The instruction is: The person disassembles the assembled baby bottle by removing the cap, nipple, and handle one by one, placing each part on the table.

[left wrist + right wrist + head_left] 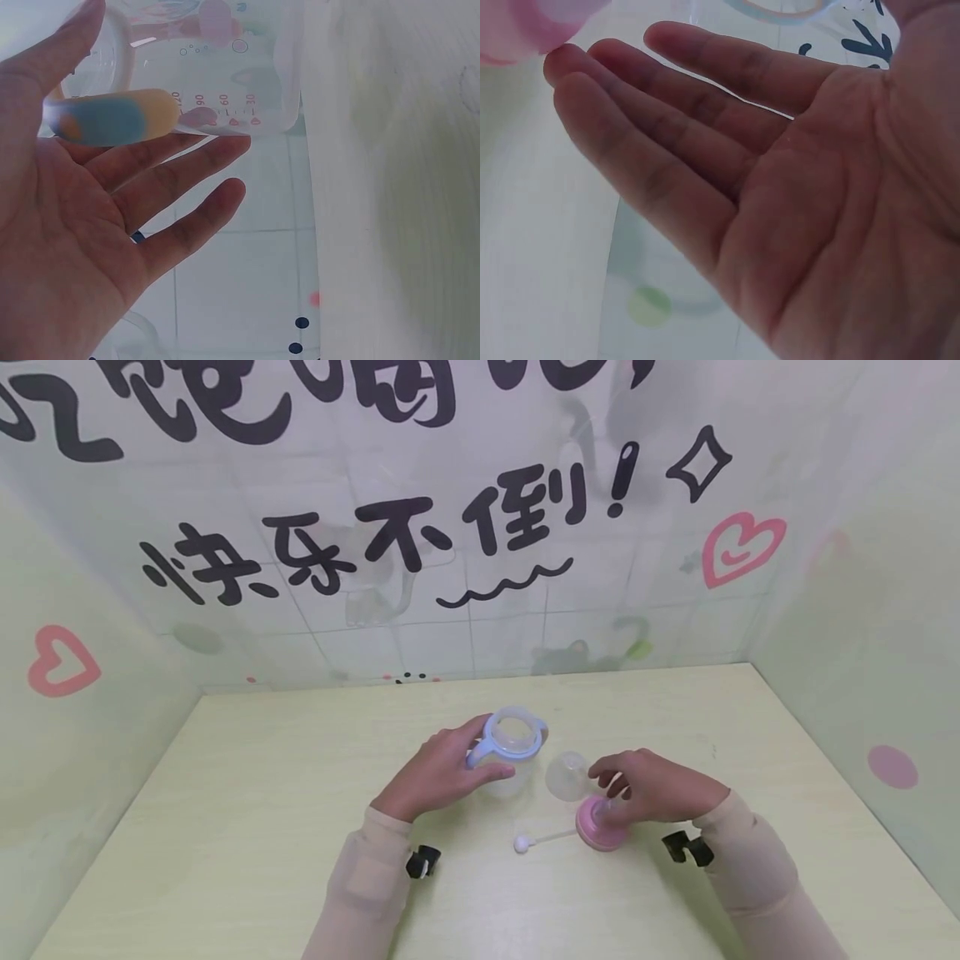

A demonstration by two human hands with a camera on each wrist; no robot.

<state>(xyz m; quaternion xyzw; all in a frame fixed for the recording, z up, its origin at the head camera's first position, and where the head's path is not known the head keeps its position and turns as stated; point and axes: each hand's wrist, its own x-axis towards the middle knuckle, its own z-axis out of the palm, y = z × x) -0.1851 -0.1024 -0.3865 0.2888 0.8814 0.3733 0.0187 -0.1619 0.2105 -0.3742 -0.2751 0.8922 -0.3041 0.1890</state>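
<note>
"What's around?"

"A printed wall (502,652) behind a pale counter (247,827). In the head view, the left hand (442,768) curls round the bottle (517,755), its mouth upward."

"And the pink ring (592,839)?"

"Right below the right hand (656,789), so that hand is nearer. Its thin straw (553,837) points toward the left hand's side. The bottle lies left of the ring and farther from the person; the cap (567,777) sits between the hands."

"Left wrist view?"

"The bottle stands upright, square to the counter, its handle (112,118) across the fingers; the lower two are spread."

"Right wrist view?"

"Fingers extended, pink just at their tips. Touching or barely apart, I cannot tell; the thumb's tip is out of frame."
</note>
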